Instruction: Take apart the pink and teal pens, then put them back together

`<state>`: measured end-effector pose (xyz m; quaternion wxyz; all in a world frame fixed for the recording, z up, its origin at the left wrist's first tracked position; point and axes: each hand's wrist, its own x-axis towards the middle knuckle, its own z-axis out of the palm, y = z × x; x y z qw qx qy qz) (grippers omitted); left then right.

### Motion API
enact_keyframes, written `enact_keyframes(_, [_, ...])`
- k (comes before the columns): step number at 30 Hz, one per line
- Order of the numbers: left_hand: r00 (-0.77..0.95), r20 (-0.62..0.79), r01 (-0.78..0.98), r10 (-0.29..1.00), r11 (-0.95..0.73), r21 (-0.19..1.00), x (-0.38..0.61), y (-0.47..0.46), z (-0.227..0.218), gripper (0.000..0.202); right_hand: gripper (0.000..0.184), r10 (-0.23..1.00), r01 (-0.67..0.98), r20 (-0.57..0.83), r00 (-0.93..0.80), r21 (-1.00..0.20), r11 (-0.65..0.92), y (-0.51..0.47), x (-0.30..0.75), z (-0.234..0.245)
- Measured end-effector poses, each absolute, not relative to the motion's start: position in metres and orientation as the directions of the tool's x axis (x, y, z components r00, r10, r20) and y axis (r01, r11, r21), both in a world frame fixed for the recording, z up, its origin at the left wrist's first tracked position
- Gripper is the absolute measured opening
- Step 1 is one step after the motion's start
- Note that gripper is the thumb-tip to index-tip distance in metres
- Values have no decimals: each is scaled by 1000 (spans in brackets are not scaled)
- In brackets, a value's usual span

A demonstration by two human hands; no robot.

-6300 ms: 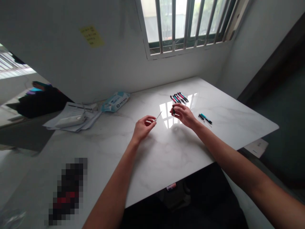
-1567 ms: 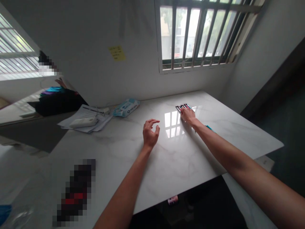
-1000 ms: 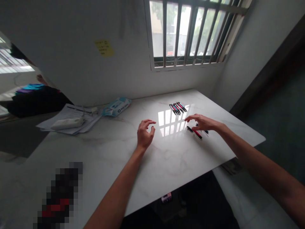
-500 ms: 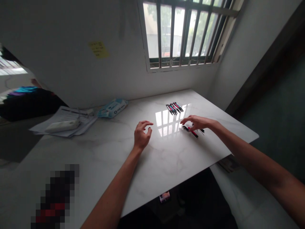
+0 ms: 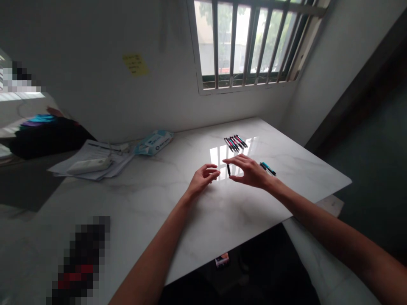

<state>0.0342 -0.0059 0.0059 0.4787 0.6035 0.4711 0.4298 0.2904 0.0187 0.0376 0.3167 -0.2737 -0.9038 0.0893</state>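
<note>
My right hand [image 5: 249,170] holds a dark pen [image 5: 228,170] between thumb and fingertips, a little above the marble-patterned table. The pen stands roughly upright in the grip, and the part I can see is black. Just left of it is my left hand [image 5: 205,176], fingers loosely bent and thumb apart, with nothing visible in it. Beyond the hands lies a row of several pens [image 5: 235,143] with black, red and teal parts, side by side. A few more pens, one of them teal [image 5: 269,167], rest behind my right wrist.
The white marble-patterned table [image 5: 143,203] meets the wall below a barred window [image 5: 244,46]. At the back left are a blue-and-white wipes pack [image 5: 154,142] and papers [image 5: 60,168] under a white device [image 5: 90,165]. A yellow note [image 5: 136,64] is on the wall.
My right hand has lifted a pen from the right-hand group and carried it left. My left hand has shifted right, and the two hands are now close together.
</note>
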Motion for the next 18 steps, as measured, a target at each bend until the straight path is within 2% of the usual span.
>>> enact_keyframes(3, [245, 61, 111, 968, -90, 990, 39, -10, 4, 52, 64, 519, 408, 530, -671, -320, 855, 0, 267, 36])
enact_keyframes(9, [258, 110, 54, 960, -128, 990, 41, -10, 5, 37, 72, 539, 388, 539, -647, -376, 841, -1, 273, 32])
enact_keyframes(11, [232, 121, 53, 965, -137, 989, 41, -8, 4, 34, 65, 586, 454, 570, -576, -374, 809, 7, 290, 27])
enact_keyframes(14, [178, 147, 88, 973, -164, 982, 39, -5, 3, 28, 37, 678, 575, 549, -488, -383, 723, 25, 324, 14])
enact_keyframes(18, [142, 165, 179, 976, -189, 965, 37, -3, 1, 25, 30, 773, 667, 437, -460, -404, 626, 44, 361, -7])
